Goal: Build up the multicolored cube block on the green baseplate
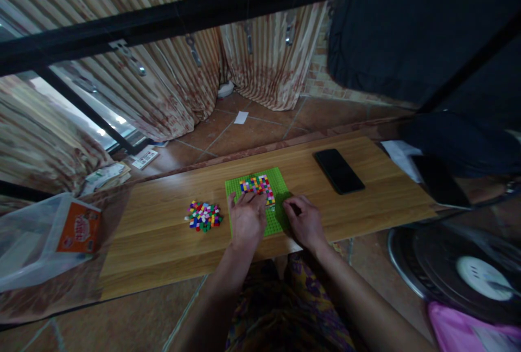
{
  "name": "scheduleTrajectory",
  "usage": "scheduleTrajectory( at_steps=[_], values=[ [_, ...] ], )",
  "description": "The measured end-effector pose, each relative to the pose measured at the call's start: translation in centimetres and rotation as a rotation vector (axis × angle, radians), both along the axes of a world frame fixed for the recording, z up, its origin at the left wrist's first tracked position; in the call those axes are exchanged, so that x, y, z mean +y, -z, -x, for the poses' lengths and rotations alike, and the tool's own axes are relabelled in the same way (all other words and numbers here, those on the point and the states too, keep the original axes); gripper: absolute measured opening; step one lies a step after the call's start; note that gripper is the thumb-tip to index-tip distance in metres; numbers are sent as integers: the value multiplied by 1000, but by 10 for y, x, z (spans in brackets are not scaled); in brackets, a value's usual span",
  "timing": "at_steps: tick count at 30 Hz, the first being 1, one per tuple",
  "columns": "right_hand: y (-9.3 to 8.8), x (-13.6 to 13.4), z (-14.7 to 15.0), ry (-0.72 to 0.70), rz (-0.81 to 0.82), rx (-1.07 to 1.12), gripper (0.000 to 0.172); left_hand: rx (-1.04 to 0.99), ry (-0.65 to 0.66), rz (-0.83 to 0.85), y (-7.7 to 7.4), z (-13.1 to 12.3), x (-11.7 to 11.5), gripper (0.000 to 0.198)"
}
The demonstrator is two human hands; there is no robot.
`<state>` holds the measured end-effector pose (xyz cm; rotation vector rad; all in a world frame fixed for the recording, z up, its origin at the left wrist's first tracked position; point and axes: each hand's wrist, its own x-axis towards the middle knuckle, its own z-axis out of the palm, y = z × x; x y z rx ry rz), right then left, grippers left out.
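Observation:
A green studded baseplate (279, 178) lies on the wooden tabletop, bearing a block of small multicoloured bricks (260, 183). My left hand (246, 220) is over the plate, palm down, its fingers reaching to the near side of the bricks and partly covering them. Its outer finger is held apart from the others; I see nothing held in it. At the plate's right edge, my right hand (307, 220) is curled, thumb and forefinger together. Whatever is between those fingertips is too small to make out. Left of the plate lies a loose pile of coloured bricks (203, 216).
A black phone (338, 170) lies to the right on the table (163, 249). Beyond it, a person's arm (484, 192) is beside a dark tablet-like slab (439, 181). At far left stands a clear plastic bin (36, 243) with an orange label. A dark bar crosses above.

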<state>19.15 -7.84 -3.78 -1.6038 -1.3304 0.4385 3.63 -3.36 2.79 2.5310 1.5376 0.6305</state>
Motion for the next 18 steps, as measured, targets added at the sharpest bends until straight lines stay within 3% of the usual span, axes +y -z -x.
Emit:
scheduleTrajectory(
  at_steps=[18],
  values=[
    [3, 0, -1, -5, 3, -7, 20, -1, -25, 30, -5, -2, 9, 21]
  ],
)
